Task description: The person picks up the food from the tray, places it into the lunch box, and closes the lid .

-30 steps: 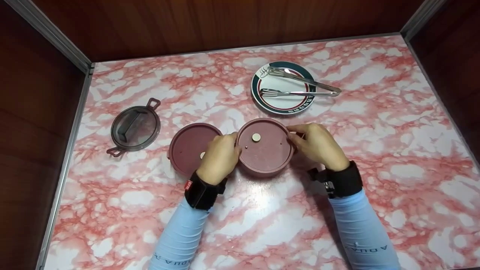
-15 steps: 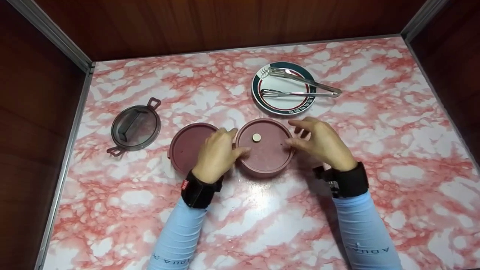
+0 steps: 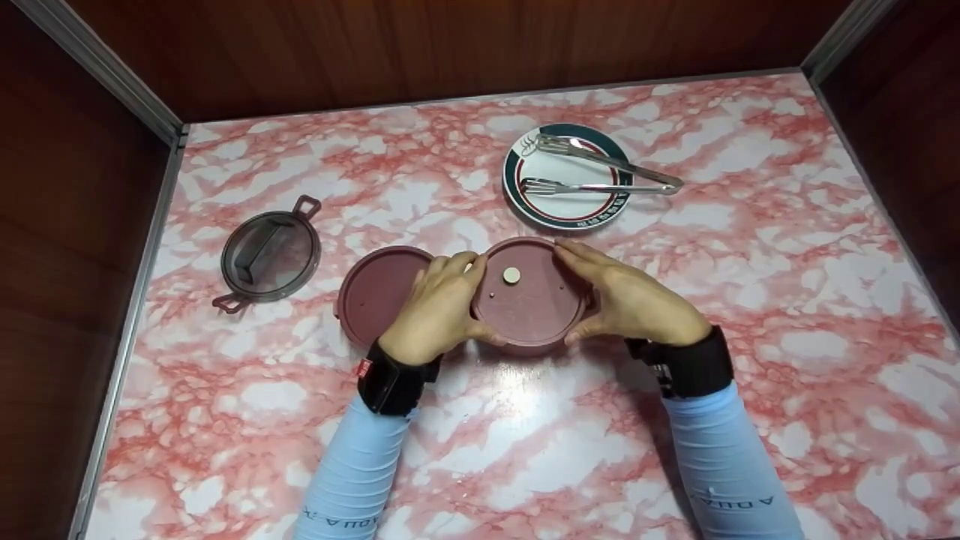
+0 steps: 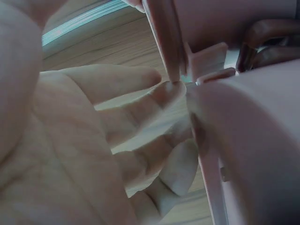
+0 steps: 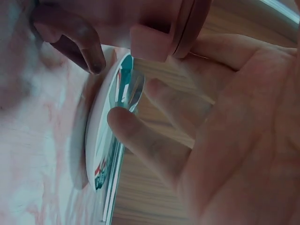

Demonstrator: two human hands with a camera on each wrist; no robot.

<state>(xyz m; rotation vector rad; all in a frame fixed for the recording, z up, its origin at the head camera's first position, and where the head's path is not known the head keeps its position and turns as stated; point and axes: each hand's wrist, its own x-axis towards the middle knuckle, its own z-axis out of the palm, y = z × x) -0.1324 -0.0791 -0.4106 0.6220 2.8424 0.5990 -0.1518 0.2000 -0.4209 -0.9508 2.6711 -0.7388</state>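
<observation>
A round pink pot with a flush lid and a pale round knob stands at the table's middle. My left hand lies along its left rim, thumb at the front and fingers toward the back. My right hand spans the right rim, fingertips at the back and thumb near the front. In the right wrist view, the fingers are mostly straight, and one touches the lid's edge. The left wrist view shows the left fingers between two pink walls. A second, darker pink pot sits partly under my left hand.
A glass lid with two pink handles lies at the left. Behind the pot is a green-rimmed plate bearing metal tongs, whose joined end overhangs its right side. Dark wooden walls border the marbled table.
Both hands have loosened from the pot's sides and spread along its rim. The thumbs have slid to the front, and the right fingers have moved to the back edge. The pot stays put.
</observation>
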